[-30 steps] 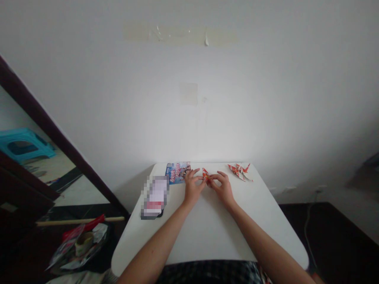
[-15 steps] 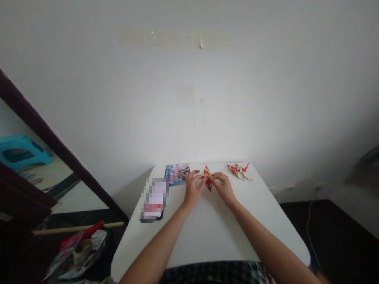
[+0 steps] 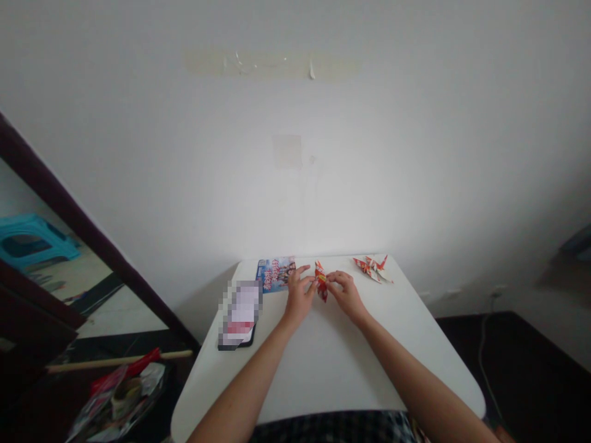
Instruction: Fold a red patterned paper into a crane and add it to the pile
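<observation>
1. Left hand (image 3: 299, 298): bare, with slender fingers; nails too small to make out.
2. Right hand (image 3: 348, 299): bare too, much the same in build.
3. Left forearm (image 3: 252, 378): bare from the narrow wrist to the picture's lower edge, thickening towards the elbow.
4. Right forearm (image 3: 409, 372): bare, with the same taper.
5. Garment (image 3: 327, 426): dark, nearly black cloth, crossed by a small, paler check.
6. Patch (image 3: 418, 429) at the garment's right end: lighter, mottled, too blurred to identify.
</observation>
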A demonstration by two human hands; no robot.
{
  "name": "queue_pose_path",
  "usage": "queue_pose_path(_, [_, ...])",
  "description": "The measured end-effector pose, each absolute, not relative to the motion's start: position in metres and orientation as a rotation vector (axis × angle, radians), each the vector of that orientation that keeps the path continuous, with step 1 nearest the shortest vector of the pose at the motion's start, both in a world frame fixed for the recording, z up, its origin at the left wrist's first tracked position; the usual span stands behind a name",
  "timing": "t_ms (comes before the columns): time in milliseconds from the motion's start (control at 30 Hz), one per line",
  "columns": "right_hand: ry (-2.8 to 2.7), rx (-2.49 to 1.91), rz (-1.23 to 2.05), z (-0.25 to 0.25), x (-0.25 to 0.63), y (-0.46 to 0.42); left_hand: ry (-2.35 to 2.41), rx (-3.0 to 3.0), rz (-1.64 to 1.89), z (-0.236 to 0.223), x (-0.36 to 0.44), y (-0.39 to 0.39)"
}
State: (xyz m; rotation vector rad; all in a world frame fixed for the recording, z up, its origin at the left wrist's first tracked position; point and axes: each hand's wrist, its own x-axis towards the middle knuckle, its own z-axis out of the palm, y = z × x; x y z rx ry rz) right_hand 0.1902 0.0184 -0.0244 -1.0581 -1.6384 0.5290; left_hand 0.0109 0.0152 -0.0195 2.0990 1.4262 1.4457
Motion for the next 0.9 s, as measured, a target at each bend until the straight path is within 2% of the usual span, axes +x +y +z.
queue_pose_path(267, [-1.571, -1.053, 0.589, -0.028, 0.188, 0.019, 1.476, 2.073, 1.429, -0.021, 0.007, 0.02])
queue_pose_path(467, [-1.612, -1.093, 0.456, -0.019, 0.193, 0.01, 1.577, 1.985, 1.473, -0.022, 0.009, 0.02])
queue_pose_path(900, [-1.722, -1.067, 0.425, -0.023, 0.192, 0.011, 1.486, 2.081, 1.375, -0.02, 0.01, 0.018])
